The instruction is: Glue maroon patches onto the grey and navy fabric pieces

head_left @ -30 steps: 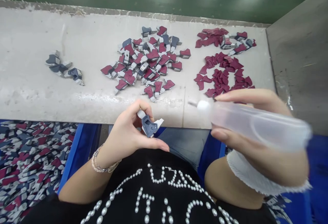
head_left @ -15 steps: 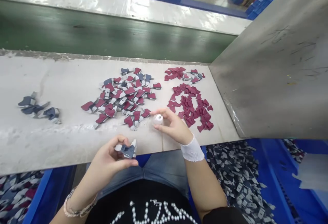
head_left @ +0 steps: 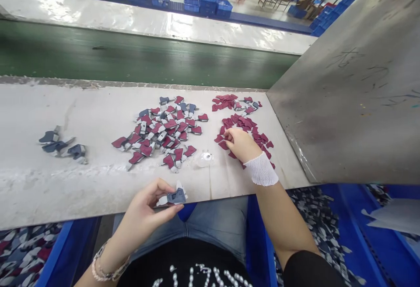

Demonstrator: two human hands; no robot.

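Note:
Near the front edge of the table, my left hand point(head_left: 147, 208) pinches a small grey-and-white plastic part point(head_left: 177, 196) between thumb and fingers. My right hand point(head_left: 243, 145) reaches down into a pile of flat maroon pieces point(head_left: 241, 121), its fingertips drawn together at the pile's left side. Whether a piece is between those fingertips cannot be made out. A small translucent white bottle point(head_left: 206, 156) with a narrow tip stands on the table between both hands. Left of it lies a heap of maroon, grey and white parts point(head_left: 169, 124).
Several grey parts point(head_left: 77, 151) lie at the table's left. A smaller maroon pile point(head_left: 225, 102) is at the back. A metal panel point(head_left: 354, 85) walls off the right side. Blue bins point(head_left: 348, 225) filled with parts stand below the table edge. A green belt point(head_left: 147, 66) runs behind.
My right hand has let go of the white bottle, leaving it on the table, and moved right to the maroon pieces. My left hand still holds the grey-and-white part, turned slightly.

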